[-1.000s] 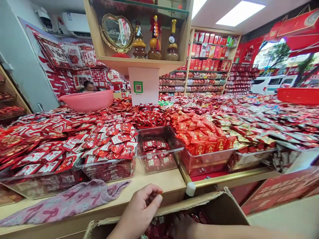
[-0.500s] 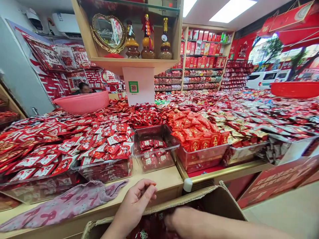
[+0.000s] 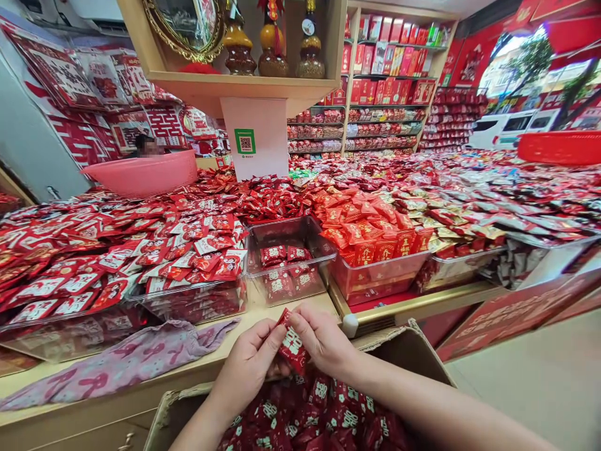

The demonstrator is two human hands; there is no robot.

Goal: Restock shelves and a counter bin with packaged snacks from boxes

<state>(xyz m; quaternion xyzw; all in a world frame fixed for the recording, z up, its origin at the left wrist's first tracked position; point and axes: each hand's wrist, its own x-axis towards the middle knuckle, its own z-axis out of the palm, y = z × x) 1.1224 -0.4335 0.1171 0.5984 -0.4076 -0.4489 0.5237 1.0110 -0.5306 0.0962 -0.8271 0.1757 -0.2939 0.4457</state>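
Note:
A red packet (image 3: 293, 343) with pale double-happiness characters is held between my two hands, above an open cardboard box. My left hand (image 3: 251, 360) pinches its left side with thumb and fingers; my right hand (image 3: 323, 338) grips its upper right side. Below, the cardboard box (image 3: 394, 347) holds many similar dark red packets (image 3: 310, 413). Just beyond my hands, a clear plastic bin (image 3: 293, 250) on the counter contains several such packets lying at its front, with bare bin floor behind them.
Bins heaped with red-and-white packets (image 3: 206, 250) stand left; a bin of bright red packets (image 3: 375, 250) stands right. A pink patterned cloth (image 3: 141, 363) lies along the counter edge. Farther back are a pink basin (image 3: 145, 174), a red basin (image 3: 558, 148) and an overhanging display shelf (image 3: 244, 84). A person sits behind.
My right hand has risen out of the box and come to my left hand. A red packet now shows between both hands. The view has tilted down, showing more of the box.

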